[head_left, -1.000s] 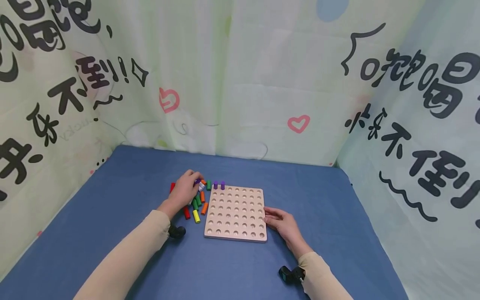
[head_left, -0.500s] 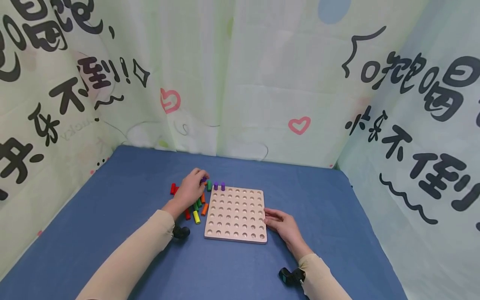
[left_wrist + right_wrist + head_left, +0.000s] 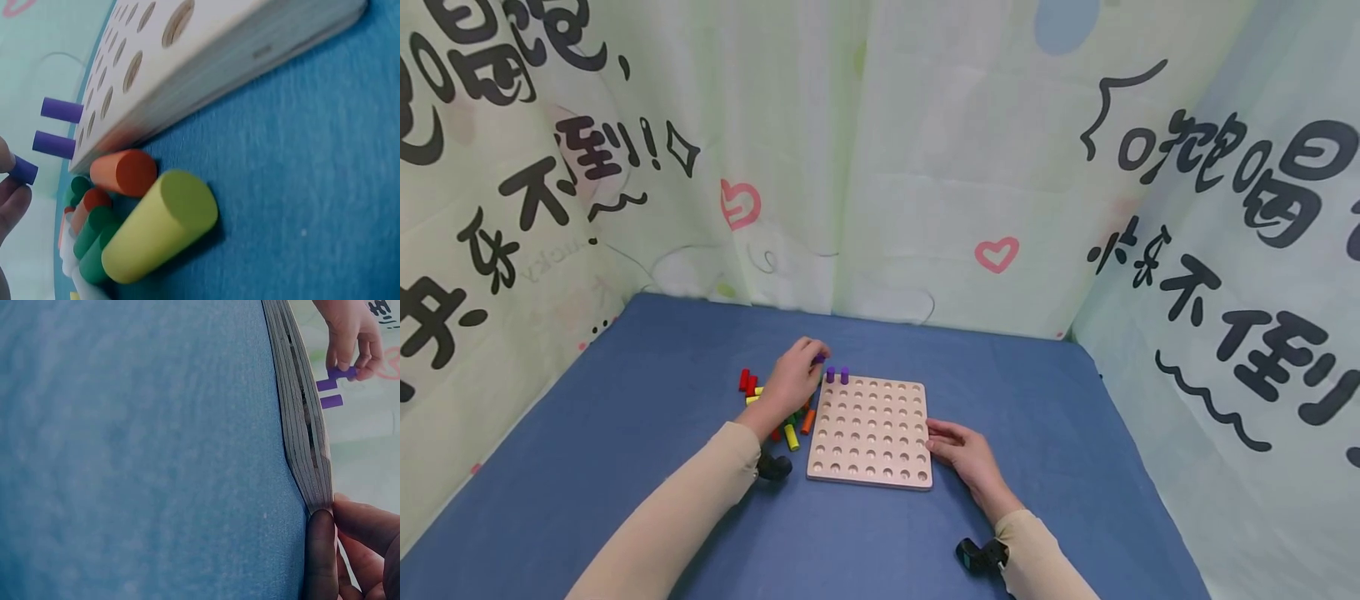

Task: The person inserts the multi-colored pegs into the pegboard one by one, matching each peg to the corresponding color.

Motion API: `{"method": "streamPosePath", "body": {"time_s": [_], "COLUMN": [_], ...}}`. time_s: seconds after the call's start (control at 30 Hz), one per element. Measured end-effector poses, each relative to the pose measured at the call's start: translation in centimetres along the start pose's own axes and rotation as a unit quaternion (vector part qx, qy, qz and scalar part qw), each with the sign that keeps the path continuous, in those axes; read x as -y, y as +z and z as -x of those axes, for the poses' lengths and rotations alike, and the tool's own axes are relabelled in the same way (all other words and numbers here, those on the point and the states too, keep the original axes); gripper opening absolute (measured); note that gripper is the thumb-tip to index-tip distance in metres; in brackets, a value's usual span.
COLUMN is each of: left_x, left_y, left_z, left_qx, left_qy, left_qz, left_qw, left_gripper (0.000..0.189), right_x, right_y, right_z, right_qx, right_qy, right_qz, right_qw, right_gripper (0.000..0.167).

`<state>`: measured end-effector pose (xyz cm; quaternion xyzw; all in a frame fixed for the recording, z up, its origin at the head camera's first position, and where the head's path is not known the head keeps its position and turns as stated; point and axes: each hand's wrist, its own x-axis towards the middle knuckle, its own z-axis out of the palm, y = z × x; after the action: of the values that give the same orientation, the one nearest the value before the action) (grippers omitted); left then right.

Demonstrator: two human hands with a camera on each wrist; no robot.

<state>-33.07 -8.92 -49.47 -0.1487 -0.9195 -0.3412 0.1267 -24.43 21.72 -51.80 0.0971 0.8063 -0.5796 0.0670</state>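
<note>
My left hand [image 3: 797,377] pinches a purple peg [image 3: 24,170] between thumb and fingertips, just above the back left corner of a pale wooden pegboard [image 3: 870,432]. Two purple pegs [image 3: 61,109] stand upright in holes at that corner. At the board's right edge rests my right hand [image 3: 964,454]; in the right wrist view its thumb and fingers [image 3: 322,547] hold that edge. Loose pegs lie left of the board, among them a yellow peg [image 3: 159,228], an orange peg [image 3: 124,173] and several green ones, partly hidden by my left hand in the head view.
Red pegs [image 3: 744,380] lie at the left of the pile. A blue cloth [image 3: 1037,400] covers the table. A printed curtain [image 3: 917,167] hangs behind it and along both sides. Each wrist carries a black camera [image 3: 979,555].
My left hand has moved right from the loose pegs towards the board's back left corner, carrying the purple peg. My right hand stays at the board's right edge.
</note>
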Motion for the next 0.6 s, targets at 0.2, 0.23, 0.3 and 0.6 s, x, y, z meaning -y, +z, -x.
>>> {"method": "streamPosePath", "body": {"time_s": [0.2,0.23,0.3,0.6], "left_x": [-0.3,-0.32,-0.36,-0.59], "left_y": [0.36,0.42,0.5,0.72], "left_z": [-0.09,-0.09,-0.04,0.07], "left_qx": [-0.004,-0.004,-0.006,-0.02], "left_qy": [0.009,0.009,0.011,0.038], "left_qz": [0.012,0.011,0.012,0.018], "left_qw": [0.9999,0.9999,0.9998,0.9989], "left_gripper": [0.021,0.021,0.021,0.019], "right_x": [0.0,0.02,0.09,0.18], "right_y": [0.07,0.06,0.04,-0.05], "right_z": [-0.05,-0.04,0.0,0.33], "right_qx": [0.0,0.0,0.0,0.005], "right_qy": [-0.001,-0.002,-0.001,-0.006], "right_qz": [0.0,0.0,-0.002,-0.01], "right_qw": [1.0,1.0,1.0,0.9999], "right_gripper": [0.04,0.04,0.04,0.041]}}
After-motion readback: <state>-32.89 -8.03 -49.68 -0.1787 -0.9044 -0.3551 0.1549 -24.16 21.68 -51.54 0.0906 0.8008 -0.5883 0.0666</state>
